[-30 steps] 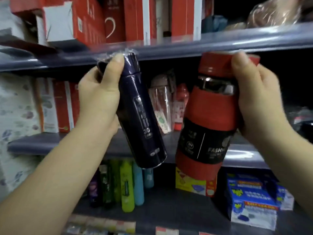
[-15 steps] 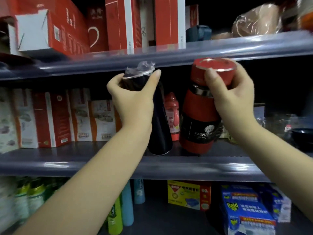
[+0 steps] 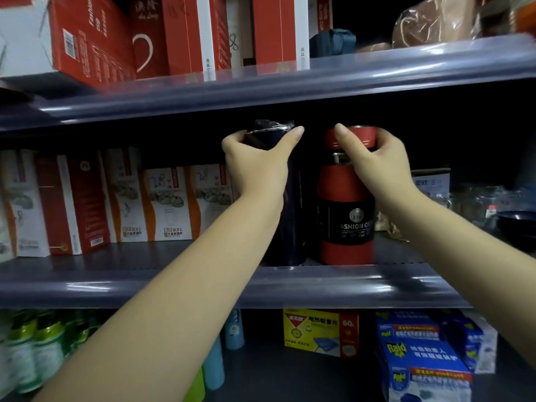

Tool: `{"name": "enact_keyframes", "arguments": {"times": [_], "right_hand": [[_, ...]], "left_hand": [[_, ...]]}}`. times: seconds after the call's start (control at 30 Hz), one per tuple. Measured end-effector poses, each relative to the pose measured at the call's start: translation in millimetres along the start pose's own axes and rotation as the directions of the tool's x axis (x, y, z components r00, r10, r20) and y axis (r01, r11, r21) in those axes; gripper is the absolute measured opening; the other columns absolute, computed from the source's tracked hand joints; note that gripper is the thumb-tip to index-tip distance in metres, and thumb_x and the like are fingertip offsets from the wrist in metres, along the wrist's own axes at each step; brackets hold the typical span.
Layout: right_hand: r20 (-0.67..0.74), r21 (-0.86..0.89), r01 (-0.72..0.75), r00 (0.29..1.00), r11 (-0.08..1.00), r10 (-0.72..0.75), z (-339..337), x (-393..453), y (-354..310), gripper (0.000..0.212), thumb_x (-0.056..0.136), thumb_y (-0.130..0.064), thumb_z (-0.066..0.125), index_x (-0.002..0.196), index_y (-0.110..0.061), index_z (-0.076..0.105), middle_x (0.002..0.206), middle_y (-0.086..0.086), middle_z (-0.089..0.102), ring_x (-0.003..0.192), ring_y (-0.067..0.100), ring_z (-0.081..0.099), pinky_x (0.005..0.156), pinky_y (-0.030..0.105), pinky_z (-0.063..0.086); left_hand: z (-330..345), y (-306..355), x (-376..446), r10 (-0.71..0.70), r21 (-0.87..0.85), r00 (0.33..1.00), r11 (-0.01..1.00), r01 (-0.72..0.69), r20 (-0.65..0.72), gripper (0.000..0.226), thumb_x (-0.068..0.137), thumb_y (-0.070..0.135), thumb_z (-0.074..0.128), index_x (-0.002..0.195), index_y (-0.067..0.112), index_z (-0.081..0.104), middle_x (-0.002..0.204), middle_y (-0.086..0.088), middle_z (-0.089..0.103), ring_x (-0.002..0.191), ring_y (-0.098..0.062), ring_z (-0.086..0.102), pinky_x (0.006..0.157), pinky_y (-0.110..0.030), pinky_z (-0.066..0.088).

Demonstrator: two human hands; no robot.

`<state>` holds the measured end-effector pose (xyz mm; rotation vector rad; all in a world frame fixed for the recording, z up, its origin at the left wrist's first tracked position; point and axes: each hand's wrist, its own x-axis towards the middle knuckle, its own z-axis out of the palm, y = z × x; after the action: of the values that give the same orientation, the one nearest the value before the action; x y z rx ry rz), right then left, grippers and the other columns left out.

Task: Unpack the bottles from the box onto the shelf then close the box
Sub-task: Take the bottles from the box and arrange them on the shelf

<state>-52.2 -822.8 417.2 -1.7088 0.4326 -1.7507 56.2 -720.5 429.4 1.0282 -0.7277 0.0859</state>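
Observation:
Two bottles stand upright side by side on the middle shelf (image 3: pixel 203 282). The dark navy bottle (image 3: pixel 285 227) on the left wears clear plastic wrap at its top, and my left hand (image 3: pixel 258 163) grips it round the upper part. The red bottle (image 3: pixel 345 227) on the right has a black label band, a metal ring and a red cap. My right hand (image 3: pixel 374 161) grips that cap and neck. Both bottle bases sit near the shelf's front edge. The box is out of view.
Red and white boxed cups (image 3: pixel 121 204) line the middle shelf to the left. Glassware (image 3: pixel 478 204) and a dark bowl (image 3: pixel 516 224) sit to the right. Red cartons (image 3: pixel 185 36) fill the shelf above. Spray bottles (image 3: pixel 43 352) and blue boxes (image 3: pixel 420 361) fill the shelf below.
Both hands have carried the bottles deeper onto the middle shelf and stood them upright on it; one second ago they hung tilted in front of the shelf.

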Motion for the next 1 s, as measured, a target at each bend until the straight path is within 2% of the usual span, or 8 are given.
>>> {"name": "enact_keyframes", "arguments": {"times": [0.13,0.27,0.33,0.43,0.5,0.57,0.83,1.0], "right_hand": [[0.095,-0.022,-0.085,0.992,0.996,0.086,-6.3,11.6,9.1,0.048,0.070,-0.062,0.067,0.095,-0.021,0.068,0.093,-0.005,0.072,0.088,0.010,0.069,0.085,0.037,0.057],[0.314,-0.054,-0.092,0.944,0.994,0.104,-12.5,14.2,14.1,0.048,0.078,-0.059,0.063,0.109,-0.022,0.063,0.104,-0.003,0.071,0.094,0.009,0.068,0.083,0.031,0.055],[0.385,-0.064,-0.082,0.918,0.995,0.100,-18.5,14.5,16.4,0.044,0.078,-0.054,0.066,0.110,-0.025,0.060,0.106,-0.004,0.070,0.095,0.008,0.068,0.081,0.027,0.053],[0.469,-0.051,-0.144,0.870,0.988,0.151,-29.0,10.5,24.8,0.068,0.066,-0.055,0.074,0.123,-0.024,0.053,0.113,-0.004,0.068,0.100,0.009,0.068,0.084,0.027,0.053],[0.481,-0.018,-0.189,0.859,0.982,0.175,-32.9,5.5,29.2,0.075,0.062,-0.056,0.076,0.125,-0.022,0.052,0.115,-0.001,0.068,0.101,0.011,0.068,0.087,0.031,0.053],[0.467,-0.002,-0.177,0.870,0.984,0.157,-33.9,2.3,29.7,0.073,0.061,-0.057,0.073,0.122,-0.020,0.055,0.114,0.000,0.069,0.100,0.013,0.068,0.087,0.031,0.053],[0.430,-0.040,-0.149,0.890,0.988,0.152,-45.3,8.9,28.5,0.070,0.058,-0.059,0.076,0.115,-0.020,0.061,0.109,0.000,0.071,0.097,0.014,0.070,0.089,0.036,0.054],[0.411,-0.049,-0.127,0.901,0.991,0.136,-44.2,7.7,31.4,0.072,0.057,-0.061,0.076,0.117,-0.023,0.060,0.110,-0.001,0.071,0.098,0.012,0.069,0.089,0.035,0.054]], "left_hand": [[12.6,-5.0,-0.1,-0.007,0.043,0.998,0.999,0.005,0.057,0.078,0.060,0.039,0.088,0.119,0.017,0.043,0.116,0.006,0.047,0.105,-0.012,0.051,0.087,-0.023,0.043],[10.5,-14.5,5.3,-0.042,0.101,0.976,0.995,0.021,0.214,0.084,0.068,0.048,0.080,0.133,0.017,0.036,0.132,0.003,0.047,0.121,-0.015,0.048,0.105,-0.034,0.040],[2.1,-22.5,8.5,-0.055,0.109,0.937,0.994,0.018,0.346,0.080,0.076,0.047,0.074,0.138,0.021,0.033,0.135,0.005,0.049,0.123,-0.014,0.049,0.106,-0.037,0.041],[-15.7,-37.2,12.6,-0.041,0.072,0.870,0.997,0.007,0.491,0.072,0.085,0.029,0.070,0.144,0.028,0.029,0.127,0.013,0.054,0.118,-0.007,0.053,0.100,-0.031,0.044],[-26.2,-47.0,14.3,-0.059,0.058,0.845,0.998,0.033,0.531,0.081,0.081,0.029,0.074,0.146,0.037,0.025,0.134,0.011,0.051,0.124,-0.010,0.050,0.102,-0.034,0.044],[-30.2,-52.5,12.9,-0.082,0.027,0.836,0.996,0.080,0.543,0.084,0.076,0.035,0.077,0.143,0.045,0.027,0.143,0.005,0.047,0.130,-0.014,0.047,0.108,-0.040,0.041],[-5.7,-53.9,-6.6,-0.027,-0.046,0.892,0.998,0.053,0.451,0.084,0.066,0.043,0.077,0.138,0.048,0.033,0.140,0.005,0.052,0.127,-0.017,0.052,0.105,-0.044,0.044],[-4.2,-56.9,-9.6,-0.002,-0.032,0.894,0.999,0.018,0.447,0.080,0.075,0.040,0.075,0.140,0.050,0.029,0.144,0.011,0.046,0.129,-0.010,0.048,0.106,-0.042,0.043]]}}
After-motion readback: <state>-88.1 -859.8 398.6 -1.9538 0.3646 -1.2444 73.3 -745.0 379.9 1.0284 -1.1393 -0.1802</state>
